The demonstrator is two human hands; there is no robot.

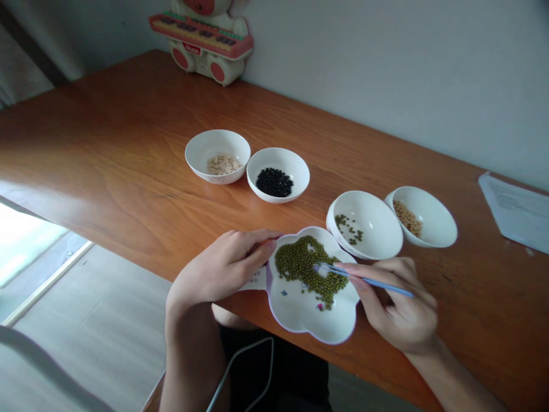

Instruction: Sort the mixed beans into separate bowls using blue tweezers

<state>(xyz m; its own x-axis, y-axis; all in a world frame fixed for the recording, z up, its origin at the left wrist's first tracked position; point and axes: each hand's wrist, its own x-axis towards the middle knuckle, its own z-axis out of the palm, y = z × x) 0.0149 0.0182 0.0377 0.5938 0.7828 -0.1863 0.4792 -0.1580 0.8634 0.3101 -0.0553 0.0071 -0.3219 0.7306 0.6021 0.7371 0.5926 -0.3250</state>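
My left hand [231, 263] grips the left rim of a white flower-shaped dish [291, 315] with a lilac edge. The dish holds many green mung beans [302, 257], heaped toward its far side. Between the thumb and fingers of my right hand [398, 300] is a pair of blue tweezers [381, 283]. The tweezers' tips are down among the mung beans near the dish's middle; whether they pinch a bean I cannot tell. Just beyond the dish, close to my right hand, stands a white bowl [377, 229] with a few mung beans in it.
A bowl [437, 223] of tan beans stands at right. Farther back are a bowl [295, 166] of black beans and one [201, 151] of pale flat pieces. A toy keyboard [201, 37] stands by the wall; a papery sheet [514, 209] lies at right. The table's front edge is near.
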